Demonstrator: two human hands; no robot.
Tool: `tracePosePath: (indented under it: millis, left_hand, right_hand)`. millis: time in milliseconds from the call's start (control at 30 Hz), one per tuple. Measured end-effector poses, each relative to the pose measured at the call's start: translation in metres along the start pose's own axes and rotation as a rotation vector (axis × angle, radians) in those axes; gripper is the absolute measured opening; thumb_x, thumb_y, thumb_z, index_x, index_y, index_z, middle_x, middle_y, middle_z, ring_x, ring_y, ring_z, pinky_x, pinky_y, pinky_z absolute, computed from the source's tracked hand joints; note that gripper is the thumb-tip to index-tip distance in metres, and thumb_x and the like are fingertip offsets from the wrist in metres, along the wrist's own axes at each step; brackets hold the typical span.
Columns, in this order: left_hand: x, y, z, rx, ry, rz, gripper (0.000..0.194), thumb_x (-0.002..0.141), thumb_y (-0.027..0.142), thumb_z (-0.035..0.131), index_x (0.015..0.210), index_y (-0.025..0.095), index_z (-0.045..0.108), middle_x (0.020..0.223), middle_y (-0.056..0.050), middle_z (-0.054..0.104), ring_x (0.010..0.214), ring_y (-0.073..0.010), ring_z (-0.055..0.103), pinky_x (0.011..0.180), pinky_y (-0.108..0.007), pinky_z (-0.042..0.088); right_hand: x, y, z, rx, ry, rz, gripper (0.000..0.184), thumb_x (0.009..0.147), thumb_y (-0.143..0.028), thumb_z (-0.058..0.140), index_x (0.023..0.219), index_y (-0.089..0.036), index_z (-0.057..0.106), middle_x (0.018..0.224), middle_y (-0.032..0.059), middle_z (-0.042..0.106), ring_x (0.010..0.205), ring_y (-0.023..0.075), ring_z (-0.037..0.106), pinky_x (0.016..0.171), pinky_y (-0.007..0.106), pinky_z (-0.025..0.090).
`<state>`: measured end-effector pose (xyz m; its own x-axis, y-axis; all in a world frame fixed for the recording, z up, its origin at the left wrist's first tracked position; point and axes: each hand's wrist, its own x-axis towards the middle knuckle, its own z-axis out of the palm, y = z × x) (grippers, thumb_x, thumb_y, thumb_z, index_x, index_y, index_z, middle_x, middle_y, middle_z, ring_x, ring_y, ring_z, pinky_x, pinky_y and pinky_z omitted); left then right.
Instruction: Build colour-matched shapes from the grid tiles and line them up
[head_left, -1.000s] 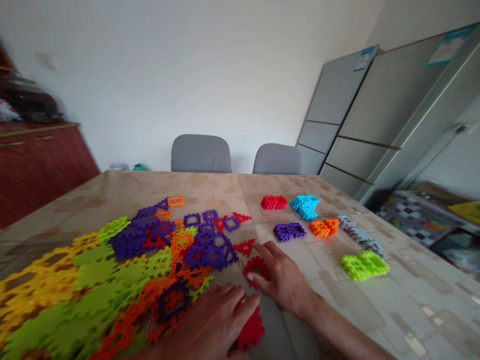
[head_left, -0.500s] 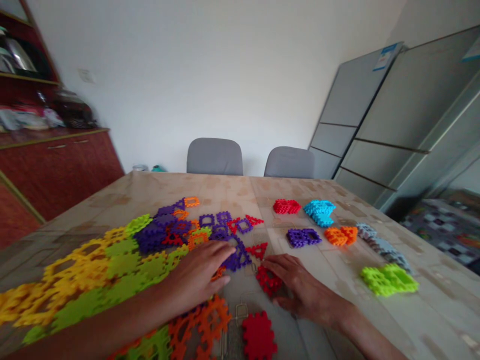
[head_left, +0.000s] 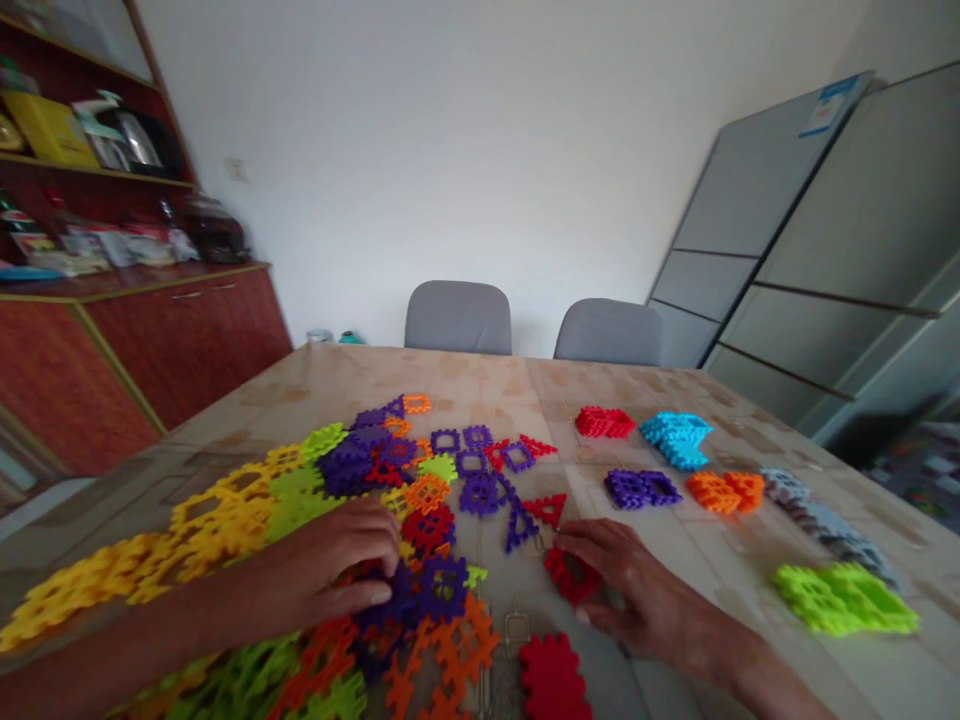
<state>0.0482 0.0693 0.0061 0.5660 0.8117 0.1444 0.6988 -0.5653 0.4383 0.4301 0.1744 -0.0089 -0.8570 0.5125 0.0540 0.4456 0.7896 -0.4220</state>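
Note:
A heap of flat interlocking plastic tiles [head_left: 360, 480] in purple, orange, red, yellow and green covers the left half of the table. My left hand [head_left: 330, 570] lies on the heap, fingers curled over purple tiles [head_left: 431, 590] at its near edge. My right hand [head_left: 622, 585] rests flat on the table with its fingertips on a small red tile [head_left: 568, 577]. A larger solid red tile [head_left: 553, 675] lies just in front of both hands. I cannot tell whether either hand grips a piece.
Sorted small stacks sit on the right: red [head_left: 604, 422], cyan [head_left: 677, 438], purple [head_left: 641, 488], orange [head_left: 724, 491], grey [head_left: 821, 520], lime green [head_left: 844, 598]. Two grey chairs [head_left: 457, 317] stand at the far edge. A wooden cabinet [head_left: 150, 340] is left, a grey refrigerator [head_left: 825, 250] right.
My left hand moved from the solid red tile into the heap, then drew back toward me over purple tiles. My right hand stayed on the small red tile. The view turned left.

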Motion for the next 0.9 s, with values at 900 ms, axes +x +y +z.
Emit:
tracePosePath:
  millis: [900]
  left_hand:
    - [0.01,-0.089,-0.029,0.246,0.172,-0.234,0.033,0.094,0.031,0.052,0.122,0.018,0.06,0.121,-0.011,0.064,0.112,-0.0256,0.058,0.099,-0.035,0.043]
  right_hand:
    - [0.158,-0.061,0.017,-0.227,-0.117,-0.51,0.032,0.083,-0.018,0.068,0.114,-0.02,0.064,0.107,0.0062,0.068,0.102,0.0208,0.06,0.088,0.031,0.044]
